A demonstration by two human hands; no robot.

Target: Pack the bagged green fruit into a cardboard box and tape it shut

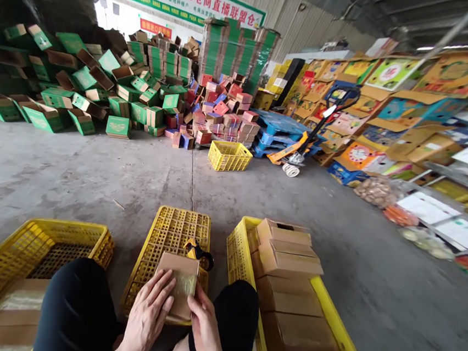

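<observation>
Laying the left hand (147, 309) loosely spread on the cardboard box (185, 285) at the middle yellow crate's (180, 226) near edge, pinching the box's right side with the right hand (204, 323); possibly risking tipping it off by pressing unevenly.

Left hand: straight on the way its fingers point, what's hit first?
The small carton, right under the left hand. Beyond it, roughly in line, the yellow-and-black tool; its depth is unclear.

Box (184, 287) on crate (175, 226), tape dispenser (196, 250) behind box
</observation>
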